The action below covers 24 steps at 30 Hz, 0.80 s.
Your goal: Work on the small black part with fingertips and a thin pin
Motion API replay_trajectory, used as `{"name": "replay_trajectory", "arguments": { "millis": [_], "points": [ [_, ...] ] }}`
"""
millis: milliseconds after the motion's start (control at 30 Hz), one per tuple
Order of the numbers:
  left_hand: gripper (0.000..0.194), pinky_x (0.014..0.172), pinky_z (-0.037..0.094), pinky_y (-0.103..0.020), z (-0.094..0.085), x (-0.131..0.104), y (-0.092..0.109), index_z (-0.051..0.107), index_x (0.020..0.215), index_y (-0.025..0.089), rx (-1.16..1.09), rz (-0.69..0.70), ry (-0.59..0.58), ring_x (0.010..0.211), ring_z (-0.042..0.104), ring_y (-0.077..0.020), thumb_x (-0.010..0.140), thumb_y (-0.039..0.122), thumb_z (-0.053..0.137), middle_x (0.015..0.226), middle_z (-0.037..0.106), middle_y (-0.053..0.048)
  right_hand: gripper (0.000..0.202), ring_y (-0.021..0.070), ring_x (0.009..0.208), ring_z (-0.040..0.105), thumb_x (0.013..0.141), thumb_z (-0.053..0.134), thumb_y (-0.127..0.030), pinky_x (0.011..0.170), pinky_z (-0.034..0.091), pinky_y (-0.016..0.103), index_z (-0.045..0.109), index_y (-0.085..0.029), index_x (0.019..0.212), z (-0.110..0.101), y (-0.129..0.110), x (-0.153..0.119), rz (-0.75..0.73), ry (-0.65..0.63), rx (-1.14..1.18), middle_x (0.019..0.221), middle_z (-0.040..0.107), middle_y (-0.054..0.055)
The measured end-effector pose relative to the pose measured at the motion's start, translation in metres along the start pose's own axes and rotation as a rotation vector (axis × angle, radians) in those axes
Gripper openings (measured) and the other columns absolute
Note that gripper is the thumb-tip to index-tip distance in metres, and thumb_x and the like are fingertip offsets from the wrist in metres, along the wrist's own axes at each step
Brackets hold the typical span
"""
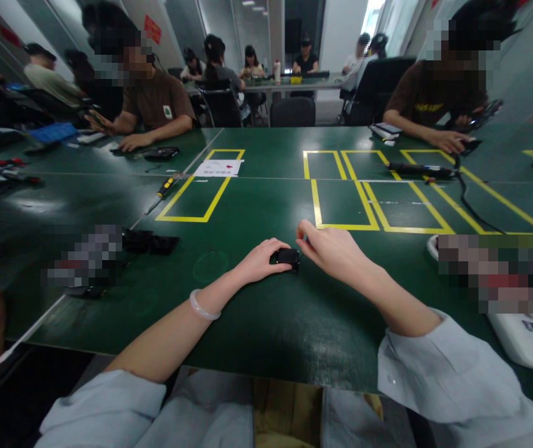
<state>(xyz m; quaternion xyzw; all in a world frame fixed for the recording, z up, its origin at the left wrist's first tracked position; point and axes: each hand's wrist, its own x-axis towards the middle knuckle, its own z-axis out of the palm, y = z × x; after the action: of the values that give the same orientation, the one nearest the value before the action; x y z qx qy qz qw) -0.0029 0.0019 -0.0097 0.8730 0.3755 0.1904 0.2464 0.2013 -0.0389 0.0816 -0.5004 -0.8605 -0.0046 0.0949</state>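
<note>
A small black box-like device with a glossy face (287, 256) is near the front middle of the green table. My left hand (266, 258) is closed around its left side, thumb along the near edge and fingers over the far side. Just to the right of the device, my right hand (325, 246) is raised with thumb and forefinger pinched together. Whatever lies between those fingertips, if anything, is too small to make out. A pale bracelet (205, 306) circles my left wrist.
Yellow tape rectangles (345, 227) mark the green table (257, 330). A yellow-black screwdriver (160, 194) and a paper sheet (218, 168) lie to the left. Black parts (150, 241) sit left, a white case (528, 342) right. Two people work across the table; a black tool (420, 170) lies there.
</note>
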Motion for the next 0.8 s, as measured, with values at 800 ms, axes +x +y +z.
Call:
{"name": "replay_trajectory", "arguments": {
  "millis": [800],
  "points": [
    [0.038, 0.085, 0.042, -0.034, 0.0011, 0.0001, -0.0023, 0.056, 0.111, 0.023, 0.014, 0.031, 0.010, 0.098, 0.054, -0.0224, 0.082, 0.046, 0.062, 0.102, 0.058, -0.004, 0.024, 0.0154, 0.062, 0.059, 0.095, 0.034, -0.037, 0.052, 0.021, 0.025, 0.050, -0.020, 0.100, -0.0005, -0.0006, -0.0013, -0.011, 0.026, 0.004, 0.072, 0.066, 0.002]
  ]
}}
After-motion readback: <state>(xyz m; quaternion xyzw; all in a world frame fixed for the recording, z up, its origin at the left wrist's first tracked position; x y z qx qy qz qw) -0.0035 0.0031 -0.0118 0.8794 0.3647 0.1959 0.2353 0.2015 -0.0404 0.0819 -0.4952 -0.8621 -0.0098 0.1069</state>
